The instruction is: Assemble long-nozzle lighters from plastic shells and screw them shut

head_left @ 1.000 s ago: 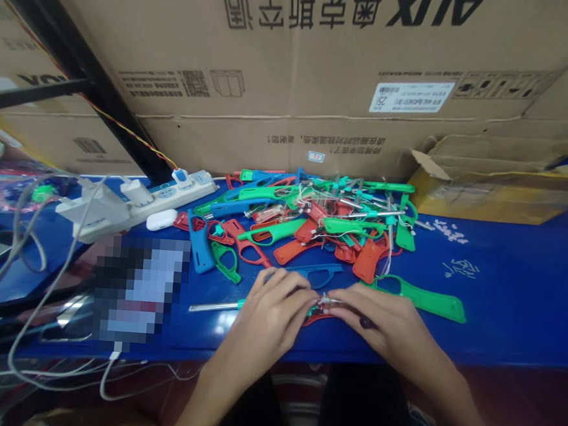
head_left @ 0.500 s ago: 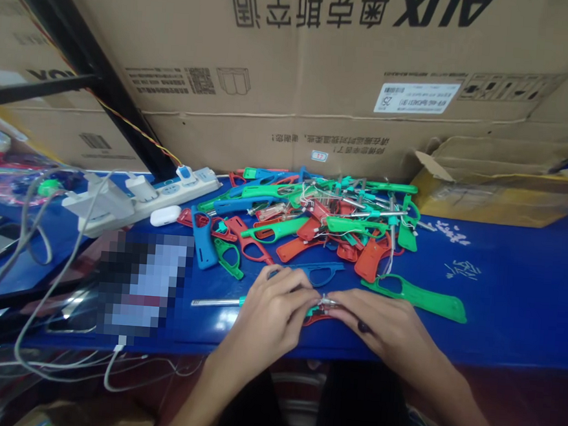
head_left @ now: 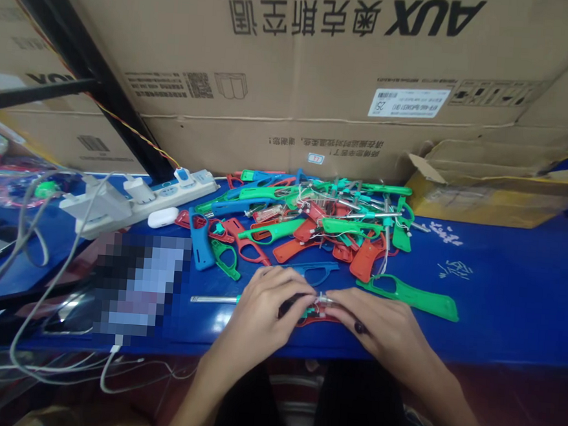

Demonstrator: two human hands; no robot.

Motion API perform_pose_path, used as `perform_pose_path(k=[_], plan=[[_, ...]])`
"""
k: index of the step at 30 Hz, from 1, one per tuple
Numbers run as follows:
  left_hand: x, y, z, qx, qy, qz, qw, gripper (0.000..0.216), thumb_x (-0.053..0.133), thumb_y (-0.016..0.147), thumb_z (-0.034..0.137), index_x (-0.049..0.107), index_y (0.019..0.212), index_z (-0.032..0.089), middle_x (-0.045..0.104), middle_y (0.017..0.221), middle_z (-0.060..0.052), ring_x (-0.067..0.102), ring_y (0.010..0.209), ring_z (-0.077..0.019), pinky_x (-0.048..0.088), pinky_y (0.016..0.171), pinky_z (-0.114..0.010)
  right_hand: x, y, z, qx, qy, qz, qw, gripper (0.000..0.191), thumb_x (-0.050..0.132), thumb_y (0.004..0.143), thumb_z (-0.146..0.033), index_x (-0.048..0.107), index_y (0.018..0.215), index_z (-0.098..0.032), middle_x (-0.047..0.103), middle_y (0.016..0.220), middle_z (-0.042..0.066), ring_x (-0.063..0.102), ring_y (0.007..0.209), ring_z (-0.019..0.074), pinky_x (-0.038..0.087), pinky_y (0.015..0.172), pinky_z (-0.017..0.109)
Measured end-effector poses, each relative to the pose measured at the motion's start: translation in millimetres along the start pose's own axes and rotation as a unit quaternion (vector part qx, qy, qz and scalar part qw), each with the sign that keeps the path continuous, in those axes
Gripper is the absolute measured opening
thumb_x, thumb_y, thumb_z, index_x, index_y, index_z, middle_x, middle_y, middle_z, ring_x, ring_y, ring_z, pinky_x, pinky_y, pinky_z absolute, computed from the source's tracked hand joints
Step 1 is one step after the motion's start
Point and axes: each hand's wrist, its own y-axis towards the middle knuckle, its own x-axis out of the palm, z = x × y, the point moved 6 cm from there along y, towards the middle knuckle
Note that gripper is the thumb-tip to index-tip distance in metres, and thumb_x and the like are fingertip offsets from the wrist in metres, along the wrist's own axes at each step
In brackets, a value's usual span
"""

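Note:
My left hand [head_left: 263, 309] and my right hand [head_left: 376, 323] meet at the near edge of the blue table [head_left: 501, 306]. Both pinch a small assembly [head_left: 317, 306] of red and green plastic with a metal bit and thin wires between the fingertips. A metal rod with a green end [head_left: 212, 298] sticks out to the left of my left hand. Just behind the hands lie a blue handle shell [head_left: 319, 270] and a green handle shell [head_left: 414, 297]. Further back is a pile of red, green and blue handle shells [head_left: 307, 221] with rods and wires.
A white power strip [head_left: 139, 199] with plugs and grey cables [head_left: 43, 248] lies at the left, with a white earbud case [head_left: 162, 217] beside it. Large cardboard boxes [head_left: 322, 79] wall off the back. A torn yellow-brown box [head_left: 490, 192] sits at the right.
The hands have stayed in place at the table edge, with the fingers shifting slightly on the small assembly. The view has moved a little.

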Motion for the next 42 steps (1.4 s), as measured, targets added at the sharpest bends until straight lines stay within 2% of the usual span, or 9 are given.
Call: perform_pose_path(k=[8, 15, 19, 24, 30, 33, 38, 42], plan=[[1, 0, 0, -0.001, -0.009, -0.019, 1.0, 0.013, 0.058, 0.102, 0.022, 0.065, 0.093, 0.024, 0.071, 0.096, 0.004, 0.062, 0.092, -0.0162, 0.036, 0.088, -0.035, -1, -2, -1, -0.007, 0.015, -0.004, 1.0, 0.021, 0.048, 0.107, -0.028, 0.065, 0.113, -0.018, 0.076, 0.095, 0.003, 0.073, 0.08, 0.0135, 0.053, 0.068, 0.024], [2, 0, 1, 0.003, 0.0, -0.029, 1.0, 0.014, 0.059, 0.101, 0.018, 0.066, 0.09, 0.024, 0.072, 0.093, 0.005, 0.062, 0.091, -0.0156, 0.035, 0.091, -0.037, 7, -5, 4, -0.014, 0.046, -0.041, 0.998, 0.02, 0.053, 0.104, -0.021, 0.067, 0.118, -0.018, 0.076, 0.104, 0.006, 0.073, 0.085, 0.0155, 0.054, 0.07, 0.025], [2, 0, 0, 0.004, -0.004, -0.028, 1.0, 0.016, 0.059, 0.101, 0.017, 0.067, 0.089, 0.024, 0.073, 0.093, 0.006, 0.063, 0.09, -0.0147, 0.035, 0.092, -0.036, 8, -8, 6, -0.022, 0.044, -0.032, 0.998, 0.019, 0.056, 0.102, -0.02, 0.067, 0.118, -0.019, 0.076, 0.1, 0.004, 0.072, 0.077, 0.0139, 0.053, 0.067, 0.025], [3, 1, -4, 0.011, -0.004, -0.021, 1.0, 0.014, 0.062, 0.1, 0.021, 0.069, 0.089, 0.025, 0.074, 0.093, 0.007, 0.064, 0.091, -0.0142, 0.035, 0.091, -0.036, 9, -6, 6, 0.005, 0.041, -0.063, 0.997, 0.019, 0.052, 0.105, -0.026, 0.068, 0.114, -0.02, 0.074, 0.096, 0.003, 0.071, 0.077, 0.0144, 0.052, 0.065, 0.025], [-2, -1, 3, 0.048, 0.046, 0.016, 0.998, 0.007, 0.064, 0.099, 0.026, 0.071, 0.102, 0.025, 0.075, 0.103, 0.003, 0.063, 0.097, -0.0171, 0.039, 0.093, -0.038, 8, -1, 5, 0.021, 0.023, -0.055, 0.998, 0.022, 0.05, 0.106, -0.033, 0.068, 0.11, -0.02, 0.073, 0.093, 0.003, 0.07, 0.077, 0.0138, 0.052, 0.066, 0.024], [-13, -10, 4, 0.05, 0.073, 0.041, 0.995, 0.016, 0.066, 0.098, 0.028, 0.069, 0.113, 0.023, 0.074, 0.111, -0.002, 0.063, 0.103, -0.0195, 0.042, 0.096, -0.039, 8, -2, 7, 0.026, 0.008, -0.052, 0.998, 0.022, 0.051, 0.106, -0.034, 0.068, 0.111, -0.021, 0.073, 0.099, 0.003, 0.071, 0.082, 0.0138, 0.052, 0.069, 0.024], [-24, -34, -5, 0.023, 0.103, 0.023, 0.994, 0.022, 0.065, 0.098, 0.03, 0.066, 0.119, 0.024, 0.071, 0.118, -0.005, 0.061, 0.109, -0.0227, 0.047, 0.094, -0.04, 8, -3, 9, 0.027, -0.005, -0.055, 0.998, 0.024, 0.051, 0.105, -0.036, 0.068, 0.116, -0.022, 0.073, 0.107, 0.005, 0.072, 0.086, 0.0149, 0.054, 0.07, 0.025], [-21, -41, -9, 0.014, 0.112, 0.006, 0.994, 0.025, 0.065, 0.099, 0.031, 0.063, 0.123, 0.026, 0.068, 0.122, -0.005, 0.058, 0.114, -0.0239, 0.047, 0.096, -0.042, 8, -2, 10, 0.022, -0.004, -0.044, 0.999, 0.023, 0.052, 0.105, -0.033, 0.069, 0.116, -0.023, 0.074, 0.108, 0.004, 0.07, 0.091, 0.016, 0.055, 0.073, 0.026]])
